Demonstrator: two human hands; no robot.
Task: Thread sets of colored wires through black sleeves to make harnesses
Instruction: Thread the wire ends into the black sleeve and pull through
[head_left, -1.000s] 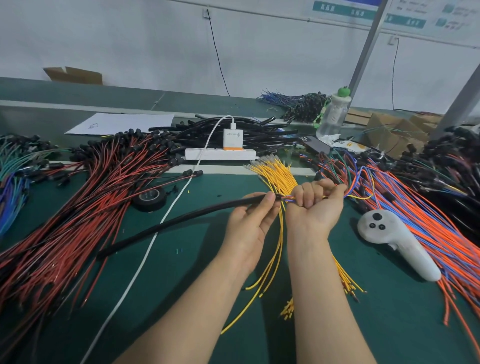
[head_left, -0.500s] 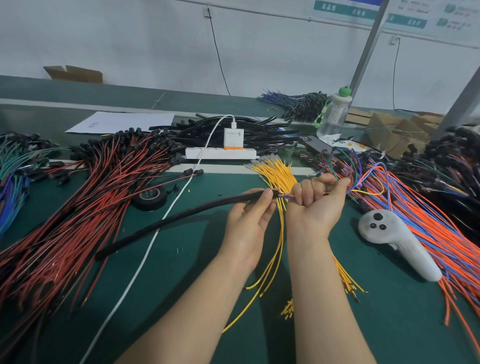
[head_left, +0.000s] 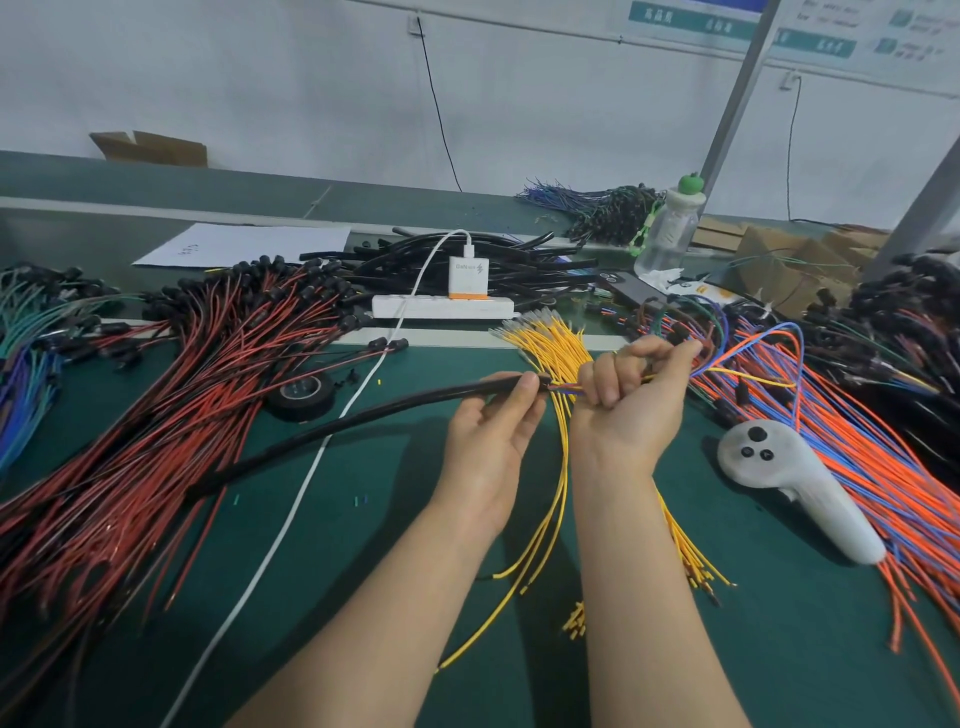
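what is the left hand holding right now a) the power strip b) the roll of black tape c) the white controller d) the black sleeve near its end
d, the left hand pinches the black sleeve just short of its right end, while the roll of black tape and the white controller lie apart from both hands.

The right hand (head_left: 631, 400) has edged right, away from the sleeve (head_left: 363, 418) mouth, baring a short stretch of the wires (head_left: 779, 326) it grips. To its right, their blue and orange loop arches higher.
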